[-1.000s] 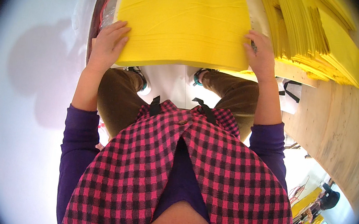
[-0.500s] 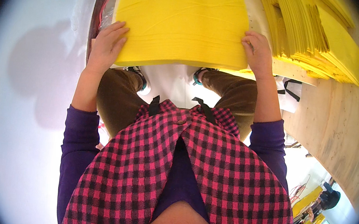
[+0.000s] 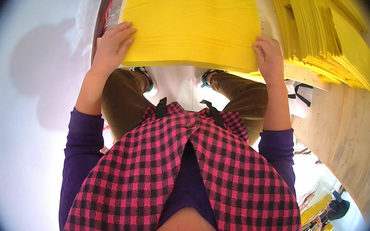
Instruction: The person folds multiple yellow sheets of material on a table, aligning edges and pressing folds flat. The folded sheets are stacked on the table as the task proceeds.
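Observation:
A stack of yellow fabric sheets (image 3: 194,30) lies ahead of me, its near edge slightly curved and its surface faintly creased. At the left side edge my left hand (image 3: 113,47) grips the stack, with bent fingers on the edge and the thumb lower down. My right hand (image 3: 270,59) holds the opposite edge, its fingers curled and the thumb near them. The undersides of both hands are hidden, so how many sheets they hold cannot be told.
Folded yellow fabric bundles (image 3: 323,40) are piled on a wooden table (image 3: 341,127) to the right. A white bag with black straps (image 3: 302,96) sits below the table edge. A pale wall (image 3: 24,143) runs along my left. My legs (image 3: 121,100) are under the near edge.
Almost nothing differs. The view has shifted slightly, and both hands stay at the side edges of the yellow stack.

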Tool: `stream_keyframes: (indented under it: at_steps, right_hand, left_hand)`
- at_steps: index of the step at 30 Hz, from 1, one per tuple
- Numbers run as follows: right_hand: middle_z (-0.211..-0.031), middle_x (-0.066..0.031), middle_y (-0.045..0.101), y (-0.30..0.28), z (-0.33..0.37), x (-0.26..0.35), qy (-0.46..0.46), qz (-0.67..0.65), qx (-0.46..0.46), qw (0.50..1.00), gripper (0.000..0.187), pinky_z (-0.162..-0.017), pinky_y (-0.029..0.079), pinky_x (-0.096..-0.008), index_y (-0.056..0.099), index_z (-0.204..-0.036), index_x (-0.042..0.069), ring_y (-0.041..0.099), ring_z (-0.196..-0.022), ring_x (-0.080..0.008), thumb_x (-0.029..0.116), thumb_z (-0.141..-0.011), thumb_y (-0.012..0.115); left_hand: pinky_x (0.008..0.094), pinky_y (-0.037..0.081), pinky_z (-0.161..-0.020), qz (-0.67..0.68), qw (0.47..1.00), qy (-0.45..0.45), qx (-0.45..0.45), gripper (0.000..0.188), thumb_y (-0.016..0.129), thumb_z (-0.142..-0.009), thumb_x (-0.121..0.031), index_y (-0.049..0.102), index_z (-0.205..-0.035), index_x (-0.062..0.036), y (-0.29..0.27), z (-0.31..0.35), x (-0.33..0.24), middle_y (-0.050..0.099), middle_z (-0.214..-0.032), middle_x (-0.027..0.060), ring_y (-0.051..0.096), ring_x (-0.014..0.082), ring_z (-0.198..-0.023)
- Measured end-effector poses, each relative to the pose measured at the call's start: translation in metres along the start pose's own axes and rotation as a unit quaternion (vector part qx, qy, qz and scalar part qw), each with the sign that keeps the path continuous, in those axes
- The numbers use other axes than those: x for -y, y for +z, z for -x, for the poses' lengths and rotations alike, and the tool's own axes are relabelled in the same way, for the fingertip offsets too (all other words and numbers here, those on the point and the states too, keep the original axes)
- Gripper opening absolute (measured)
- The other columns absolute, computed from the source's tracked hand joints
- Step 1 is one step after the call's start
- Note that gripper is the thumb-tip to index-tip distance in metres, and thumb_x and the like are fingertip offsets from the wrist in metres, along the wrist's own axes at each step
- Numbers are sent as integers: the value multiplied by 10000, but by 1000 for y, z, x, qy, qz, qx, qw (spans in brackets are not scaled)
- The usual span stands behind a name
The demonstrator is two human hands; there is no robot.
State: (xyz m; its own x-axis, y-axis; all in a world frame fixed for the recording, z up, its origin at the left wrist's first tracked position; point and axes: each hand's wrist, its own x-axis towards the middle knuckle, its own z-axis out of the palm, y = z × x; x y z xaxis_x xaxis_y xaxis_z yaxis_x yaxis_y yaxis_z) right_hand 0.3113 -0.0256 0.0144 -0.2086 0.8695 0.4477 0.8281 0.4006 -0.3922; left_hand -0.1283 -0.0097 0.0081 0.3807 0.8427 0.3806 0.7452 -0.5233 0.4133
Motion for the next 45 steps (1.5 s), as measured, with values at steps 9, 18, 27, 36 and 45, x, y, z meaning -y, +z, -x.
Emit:
stream_keyframes:
  at_steps: [9,18,27,36,45]
  right_hand:
    - [-1053,-112,643,-2,0,3,9,-5,-4,1000,111,-839,477,-387,637,-878,35,582,-971,-321,47,-774,673]
    - [-1050,-126,638,-1,6,3,5,-24,-8,1000,101,-861,472,-391,640,-872,35,578,-993,-330,49,-776,669]
    - [-1068,-113,633,3,11,-1,13,-28,-18,999,109,-873,472,-385,651,-881,49,576,-1011,-317,61,-776,678]
    - [-1059,-111,635,3,11,-1,5,-21,-24,999,118,-872,474,-387,657,-889,46,577,-1007,-317,48,-773,680]
    - [-1054,-114,635,2,12,1,7,-36,-20,999,120,-866,477,-389,659,-896,38,578,-999,-319,46,-777,677]
  left_hand:
    - [389,423,-987,-13,1000,-4,-6,241,616,-842,-101,653,-1065,-20,0,0,-4,610,-1196,137,546,308,-1147]
    - [384,429,-983,-16,1000,1,-10,242,621,-839,-100,655,-1067,-25,0,1,-4,609,-1203,133,550,305,-1146]
    - [381,415,-1000,-4,1000,-10,-5,236,615,-847,-91,659,-1068,-24,2,2,-2,613,-1197,141,548,305,-1158]
    - [389,410,-1002,-4,1000,-12,2,247,586,-871,-97,647,-1100,-27,2,3,1,605,-1210,139,539,312,-1166]
    - [389,413,-986,-9,1000,-14,-4,238,586,-875,-111,649,-1090,-32,2,4,-2,607,-1207,131,544,307,-1159]
